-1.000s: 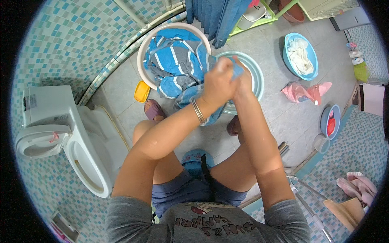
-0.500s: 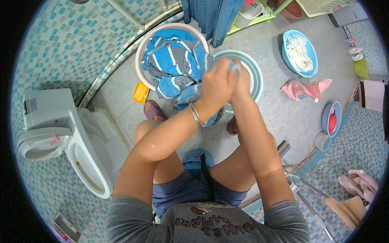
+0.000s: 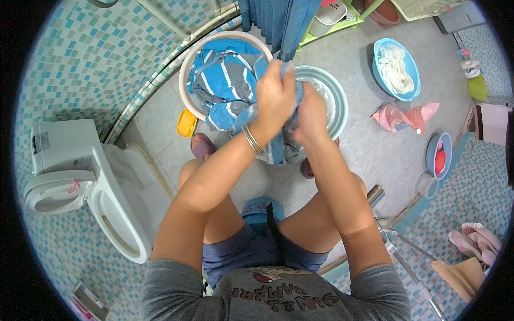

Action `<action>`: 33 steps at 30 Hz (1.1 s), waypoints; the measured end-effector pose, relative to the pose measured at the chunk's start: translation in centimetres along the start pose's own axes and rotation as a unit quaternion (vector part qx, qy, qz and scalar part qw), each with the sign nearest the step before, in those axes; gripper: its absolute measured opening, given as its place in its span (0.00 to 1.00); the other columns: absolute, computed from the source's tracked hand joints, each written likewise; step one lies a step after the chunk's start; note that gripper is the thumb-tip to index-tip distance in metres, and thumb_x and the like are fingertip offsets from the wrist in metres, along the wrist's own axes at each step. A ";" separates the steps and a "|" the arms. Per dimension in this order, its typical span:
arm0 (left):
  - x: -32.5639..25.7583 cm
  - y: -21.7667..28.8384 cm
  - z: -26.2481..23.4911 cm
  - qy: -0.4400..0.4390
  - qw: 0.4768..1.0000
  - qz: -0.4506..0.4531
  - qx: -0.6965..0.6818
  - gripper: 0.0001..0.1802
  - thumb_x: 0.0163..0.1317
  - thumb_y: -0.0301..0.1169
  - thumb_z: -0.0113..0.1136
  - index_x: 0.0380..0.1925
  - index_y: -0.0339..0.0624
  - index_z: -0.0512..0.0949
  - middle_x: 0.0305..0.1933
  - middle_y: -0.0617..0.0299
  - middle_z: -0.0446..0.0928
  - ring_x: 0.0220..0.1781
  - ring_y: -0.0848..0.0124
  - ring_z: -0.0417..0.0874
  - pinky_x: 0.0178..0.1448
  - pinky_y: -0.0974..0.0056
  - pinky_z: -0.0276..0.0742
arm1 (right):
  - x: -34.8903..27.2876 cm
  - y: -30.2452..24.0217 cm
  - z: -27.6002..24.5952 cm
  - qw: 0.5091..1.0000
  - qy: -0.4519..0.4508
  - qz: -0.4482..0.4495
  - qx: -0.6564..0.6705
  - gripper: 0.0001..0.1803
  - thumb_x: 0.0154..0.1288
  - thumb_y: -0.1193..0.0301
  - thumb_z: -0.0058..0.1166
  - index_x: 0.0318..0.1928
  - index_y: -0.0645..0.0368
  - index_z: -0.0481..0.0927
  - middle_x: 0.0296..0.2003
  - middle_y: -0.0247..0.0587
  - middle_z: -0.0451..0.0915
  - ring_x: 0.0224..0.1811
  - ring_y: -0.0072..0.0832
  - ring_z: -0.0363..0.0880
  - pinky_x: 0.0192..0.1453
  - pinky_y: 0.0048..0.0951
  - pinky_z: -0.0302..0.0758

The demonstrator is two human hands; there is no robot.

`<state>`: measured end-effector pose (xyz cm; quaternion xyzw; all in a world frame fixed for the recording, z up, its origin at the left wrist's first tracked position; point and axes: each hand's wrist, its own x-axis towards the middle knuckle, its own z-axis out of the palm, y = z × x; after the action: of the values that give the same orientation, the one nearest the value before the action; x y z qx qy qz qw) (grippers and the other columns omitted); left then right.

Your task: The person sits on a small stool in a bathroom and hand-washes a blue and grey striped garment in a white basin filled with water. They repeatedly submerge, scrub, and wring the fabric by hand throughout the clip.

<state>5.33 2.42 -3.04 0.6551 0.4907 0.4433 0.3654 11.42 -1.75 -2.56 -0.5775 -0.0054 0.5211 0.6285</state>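
A large blue, grey and white striped cloth (image 3: 227,75) fills the pale pink basin (image 3: 184,80) and trails over its near right side. My left hand (image 3: 276,99), with bangles at the wrist, is closed round a bunched length of this cloth. Beside it, my right hand (image 3: 311,113) grips another part; motion blurs the fingers of both. Below and between the hands, loose cloth hangs in front of my knees. Behind my right hand stands a pale green basin (image 3: 341,107) with what looks like water inside, partly hidden by the hand.
A yellow soap dish (image 3: 186,123) lies left of the pink basin, near the toilet (image 3: 115,214). To the right are a blue basin (image 3: 376,69) of white cloth, a pink plastic bag (image 3: 399,119) and a smaller blue basin (image 3: 430,155). A blue curtain (image 3: 273,27) hangs at the back.
My hands were pressed together over the green basin; now they are apart, the left moved up and left, the right lower, with cloth stretched between them. More of the green basin shows.
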 end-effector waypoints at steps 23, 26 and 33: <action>-2.7 0.7 0.5 -0.063 0.991 0.119 0.014 0.08 0.53 0.30 0.54 0.24 0.35 0.73 0.19 0.42 0.72 0.21 0.49 0.76 0.24 0.54 0.70 | 5.0 2.2 -3.8 0.997 -0.064 -0.007 0.030 0.14 0.61 0.64 0.48 0.30 0.63 0.77 0.24 0.40 0.74 0.24 0.27 0.69 0.31 0.32 0.68; -0.3 -0.1 0.1 -0.050 0.999 -0.003 0.002 0.12 0.54 0.33 0.53 0.21 0.33 0.72 0.20 0.39 0.73 0.24 0.43 0.77 0.26 0.50 0.71 | -1.2 -0.4 1.1 0.995 0.043 0.047 0.075 0.14 0.63 0.65 0.46 0.33 0.65 0.76 0.27 0.40 0.74 0.27 0.29 0.71 0.32 0.33 0.69; -4.9 2.6 -0.2 -0.126 0.982 0.144 -0.002 0.08 0.50 0.31 0.54 0.25 0.36 0.72 0.24 0.42 0.74 0.23 0.47 0.76 0.27 0.54 0.71 | 4.9 0.5 -4.1 0.990 -0.027 -0.023 -0.138 0.17 0.63 0.64 0.44 0.41 0.66 0.76 0.29 0.47 0.78 0.29 0.31 0.74 0.35 0.35 0.70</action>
<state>5.40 -3.00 -1.66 0.7687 0.3409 0.4060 0.3577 15.82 -1.58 -7.25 -0.6441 -0.1077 0.5161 0.5542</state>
